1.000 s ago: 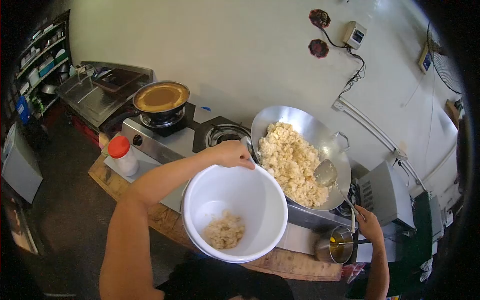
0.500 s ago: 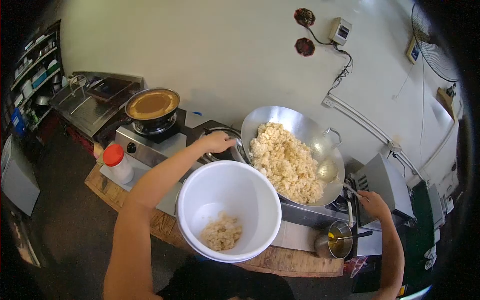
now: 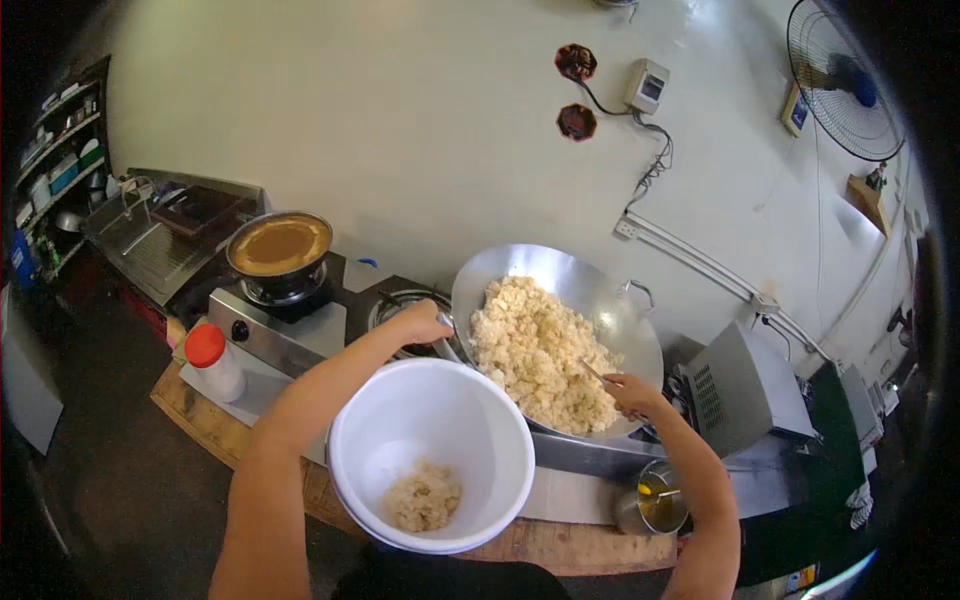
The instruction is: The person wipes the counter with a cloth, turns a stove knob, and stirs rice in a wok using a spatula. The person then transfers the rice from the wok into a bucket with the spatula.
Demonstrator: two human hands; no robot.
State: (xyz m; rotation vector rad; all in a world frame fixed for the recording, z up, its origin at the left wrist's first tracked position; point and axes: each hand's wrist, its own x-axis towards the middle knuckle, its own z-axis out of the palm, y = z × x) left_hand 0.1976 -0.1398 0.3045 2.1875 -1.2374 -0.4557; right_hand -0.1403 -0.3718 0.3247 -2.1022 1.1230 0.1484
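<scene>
My left hand (image 3: 422, 322) is closed around the wok's left handle (image 3: 447, 335). The large metal wok (image 3: 630, 340) stands on the stove and holds a big heap of pale cooked rice (image 3: 545, 350). In my right hand (image 3: 632, 394) is the handle of a metal spatula (image 3: 594, 372); its head is buried in the rice, so its shape is hidden. Between my arms, in front of the wok, a white bucket (image 3: 390, 420) has a little rice (image 3: 425, 497) at its bottom.
Left of the wok, a brown-filled pan (image 3: 280, 247) sits on a burner. A red-lidded jar (image 3: 218, 365) stands near the wooden edge (image 3: 200, 420). At right are a small metal pot (image 3: 640, 512) and a grey metal box (image 3: 740, 390). A sink (image 3: 165, 250) lies far left.
My right hand has moved left from the wok's right rim, bringing the spatula into the rice. My left hand keeps its grip on the handle. The view has shifted slightly.
</scene>
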